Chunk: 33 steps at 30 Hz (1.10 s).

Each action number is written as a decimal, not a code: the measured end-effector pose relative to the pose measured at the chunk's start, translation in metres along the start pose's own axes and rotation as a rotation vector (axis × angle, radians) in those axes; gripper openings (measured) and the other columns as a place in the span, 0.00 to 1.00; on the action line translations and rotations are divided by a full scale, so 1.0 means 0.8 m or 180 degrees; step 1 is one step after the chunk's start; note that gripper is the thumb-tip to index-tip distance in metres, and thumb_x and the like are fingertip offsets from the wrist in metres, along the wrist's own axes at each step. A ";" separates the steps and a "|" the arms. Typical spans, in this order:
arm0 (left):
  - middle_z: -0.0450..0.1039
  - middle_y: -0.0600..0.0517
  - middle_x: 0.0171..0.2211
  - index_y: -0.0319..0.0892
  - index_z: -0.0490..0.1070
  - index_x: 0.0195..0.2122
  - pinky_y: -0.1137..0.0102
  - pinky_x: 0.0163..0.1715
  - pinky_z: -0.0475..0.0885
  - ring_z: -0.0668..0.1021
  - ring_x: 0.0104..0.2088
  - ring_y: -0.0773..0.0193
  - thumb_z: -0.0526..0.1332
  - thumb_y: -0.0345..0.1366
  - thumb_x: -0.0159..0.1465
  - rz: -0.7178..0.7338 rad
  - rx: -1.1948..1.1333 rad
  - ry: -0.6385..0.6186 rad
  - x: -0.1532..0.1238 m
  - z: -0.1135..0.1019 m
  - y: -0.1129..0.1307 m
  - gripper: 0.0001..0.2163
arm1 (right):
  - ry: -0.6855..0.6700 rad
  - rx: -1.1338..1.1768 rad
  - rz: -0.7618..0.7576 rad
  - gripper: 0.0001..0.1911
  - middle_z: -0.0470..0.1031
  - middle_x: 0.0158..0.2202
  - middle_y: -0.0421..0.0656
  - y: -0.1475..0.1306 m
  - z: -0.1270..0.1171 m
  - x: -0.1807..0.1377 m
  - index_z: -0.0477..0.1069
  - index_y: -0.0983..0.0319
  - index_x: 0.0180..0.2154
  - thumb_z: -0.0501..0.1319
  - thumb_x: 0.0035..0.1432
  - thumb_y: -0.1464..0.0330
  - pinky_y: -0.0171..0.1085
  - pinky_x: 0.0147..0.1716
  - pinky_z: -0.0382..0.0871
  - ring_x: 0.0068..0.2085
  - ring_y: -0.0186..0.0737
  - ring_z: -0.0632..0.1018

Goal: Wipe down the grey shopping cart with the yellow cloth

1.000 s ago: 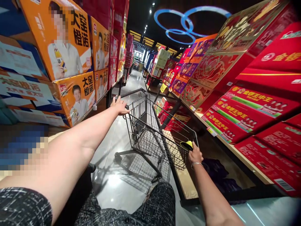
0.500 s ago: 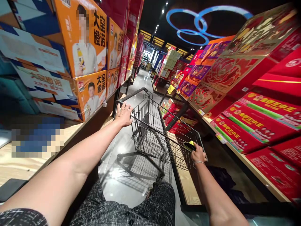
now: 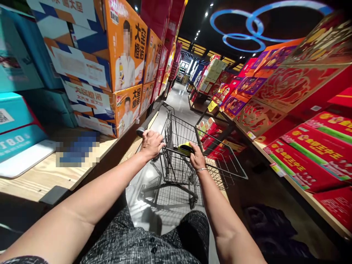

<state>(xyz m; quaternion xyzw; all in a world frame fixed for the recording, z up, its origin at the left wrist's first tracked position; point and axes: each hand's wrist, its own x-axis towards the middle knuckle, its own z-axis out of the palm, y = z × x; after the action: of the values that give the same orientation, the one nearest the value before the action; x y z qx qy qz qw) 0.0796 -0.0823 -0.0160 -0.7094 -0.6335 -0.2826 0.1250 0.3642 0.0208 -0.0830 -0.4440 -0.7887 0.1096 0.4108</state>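
A grey wire shopping cart (image 3: pixel 176 165) stands at an angle in the aisle before me. My left hand (image 3: pixel 151 144) is closed over its near upper bar, beside the dark handle end. My right hand (image 3: pixel 197 157), with a thin bracelet at the wrist, is over the basket and grips a rounded yellow-green and black object (image 3: pixel 185 148). The exact kind of this object cannot be made out. Whether the right hand also touches the cart's side rail is unclear. Bare wire mesh shows through the basket.
Orange drink cartons (image 3: pixel 125 55) are stacked on the wooden shelf (image 3: pixel 24 187) at left, near teal boxes (image 3: pixel 16 124). Red gift boxes (image 3: pixel 310 150) line the right shelf, whose low base runs close beside the cart. The tiled aisle (image 3: pixel 180 97) stretches ahead.
My right hand has moved left from the basket's far right end, carrying the yellow-green and black object. The left hand's fingers have curled over the cart's bar. My view has shifted left.
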 end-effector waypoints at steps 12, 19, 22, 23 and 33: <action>0.74 0.44 0.56 0.46 0.62 0.67 0.49 0.56 0.64 0.76 0.53 0.47 0.62 0.40 0.70 -0.0065 -0.0095 -0.0401 -0.047 -0.075 0.046 0.26 | -0.0174 0.2261 0.0039 0.29 0.71 0.62 0.43 -0.103 0.019 -0.012 0.68 0.54 0.60 0.60 0.55 0.67 0.48 0.66 0.63 0.61 0.44 0.72; 0.75 0.53 0.56 0.52 0.70 0.58 0.63 0.48 0.74 0.80 0.51 0.55 0.61 0.38 0.70 -0.0200 -0.0347 -0.0951 -0.020 -0.097 0.037 0.15 | -0.0953 0.2603 -0.0221 0.09 0.72 0.57 0.42 -0.141 0.039 -0.013 0.74 0.57 0.39 0.66 0.59 0.61 0.47 0.63 0.65 0.58 0.45 0.73; 0.65 0.48 0.66 0.52 0.54 0.70 0.61 0.52 0.74 0.78 0.56 0.51 0.67 0.45 0.66 -0.0229 -0.0446 -0.1023 -0.011 -0.098 0.033 0.35 | -0.1096 0.2481 -0.0418 0.07 0.70 0.58 0.44 -0.143 0.033 -0.010 0.73 0.58 0.39 0.63 0.62 0.62 0.47 0.63 0.65 0.59 0.45 0.73; 0.57 0.47 0.70 0.53 0.50 0.72 0.60 0.53 0.73 0.77 0.58 0.50 0.68 0.48 0.65 -0.0192 -0.0463 -0.1056 -0.008 -0.098 0.032 0.38 | -0.1049 0.2372 -0.0541 0.07 0.71 0.58 0.44 -0.144 0.033 -0.010 0.73 0.58 0.41 0.62 0.63 0.63 0.47 0.63 0.65 0.59 0.44 0.73; 0.77 0.52 0.44 0.47 0.75 0.42 0.67 0.38 0.72 0.80 0.43 0.56 0.65 0.46 0.67 -0.0338 -0.0601 -0.0752 0.003 -0.084 0.033 0.10 | -0.0667 0.1301 -0.0683 0.48 0.59 0.69 0.52 -0.166 0.032 -0.027 0.43 0.53 0.72 0.67 0.59 0.63 0.54 0.67 0.63 0.67 0.50 0.67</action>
<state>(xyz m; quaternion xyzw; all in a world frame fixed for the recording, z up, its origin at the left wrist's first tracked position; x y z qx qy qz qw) 0.0886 -0.1206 0.0446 -0.7118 -0.6510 -0.2617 -0.0327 0.2700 -0.0684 -0.0400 -0.2517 -0.8311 0.2680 0.4173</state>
